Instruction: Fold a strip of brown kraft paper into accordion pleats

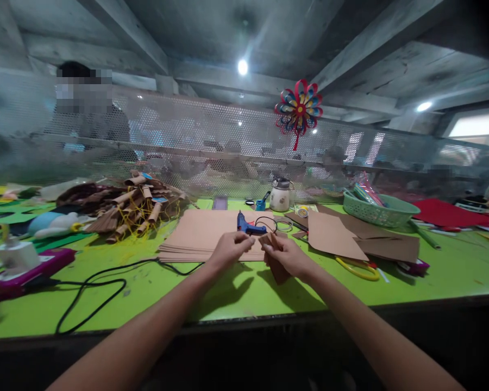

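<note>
My right hand (pixel 286 254) is closed on a small folded piece of brown paper (pixel 277 269), held above the front part of the green table (pixel 236 301). Just left of it is my left hand (pixel 232 248), its fingers bent and close together; whether anything thin is between the fingertips is too small to tell. Behind both hands, a blue glue gun (pixel 250 225) lies on a stack of light brown sheets (pixel 199 231).
Rolled brown paper pieces (pixel 136 209) with yellow strings lie at the left, near a purple power strip (pixel 28 274) and a black cable (pixel 124 283). Brown sheets (pixel 334 236), a yellow ring (pixel 356 270) and a green basket (pixel 381 210) are right. A person (pixel 89 117) is behind the mesh.
</note>
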The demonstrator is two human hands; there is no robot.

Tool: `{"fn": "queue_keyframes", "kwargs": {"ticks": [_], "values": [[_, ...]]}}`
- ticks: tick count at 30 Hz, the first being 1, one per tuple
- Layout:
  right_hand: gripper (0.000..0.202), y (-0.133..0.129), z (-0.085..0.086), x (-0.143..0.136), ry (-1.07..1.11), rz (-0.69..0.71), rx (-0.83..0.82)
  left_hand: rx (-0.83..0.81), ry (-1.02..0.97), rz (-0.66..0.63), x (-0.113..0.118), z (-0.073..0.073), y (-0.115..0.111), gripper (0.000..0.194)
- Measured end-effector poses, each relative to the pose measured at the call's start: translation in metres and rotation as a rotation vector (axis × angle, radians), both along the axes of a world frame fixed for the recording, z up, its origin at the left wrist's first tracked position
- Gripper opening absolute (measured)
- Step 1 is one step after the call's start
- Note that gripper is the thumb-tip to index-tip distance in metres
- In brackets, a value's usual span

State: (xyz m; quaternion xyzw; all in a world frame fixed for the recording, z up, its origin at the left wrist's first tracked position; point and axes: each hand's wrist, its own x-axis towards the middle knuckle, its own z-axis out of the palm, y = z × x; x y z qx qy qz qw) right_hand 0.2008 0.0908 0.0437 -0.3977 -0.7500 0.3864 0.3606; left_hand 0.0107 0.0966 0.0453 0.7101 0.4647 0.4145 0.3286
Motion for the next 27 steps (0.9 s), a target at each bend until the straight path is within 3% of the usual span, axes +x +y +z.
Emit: {"fn": "queue_keyframes", "kwargs": {"ticks": [2, 4, 6, 9, 15, 21, 27], "values": [[0.019, -0.003, 0.008, 0.003, -0.220, 0.063, 0.099, 0.048, -0.072, -0.066, 0.000, 0.006, -0.002, 0.041], [0.017, -0.004, 0.014, 0.004, -0.417, 0.121, 0.151, 0.052, -0.090, -0.224, 0.001, 0.009, -0.006, 0.043], [0.018, -0.004, 0.018, 0.003, -0.560, 0.173, 0.103, 0.022, -0.065, -0.356, 0.001, 0.009, -0.009, 0.039], [0.018, 0.000, 0.018, 0.000, -0.691, 0.200, 0.062, 0.001, -0.009, -0.448, -0.001, 0.006, -0.009, 0.033], [0.016, 0.005, 0.004, -0.001, -0.724, 0.142, 0.128, 0.128, 0.126, -0.398, -0.001, -0.008, 0.004, 0.016], [0.031, -0.008, -0.002, 0.017, -0.520, 0.209, 0.225, 0.054, 0.276, -0.354, 0.000, -0.026, 0.005, 0.011], [0.025, -0.018, -0.013, 0.040, -0.504, 0.147, 0.376, -0.002, 0.315, -0.321, 0.004, -0.028, 0.001, 0.012]]}}
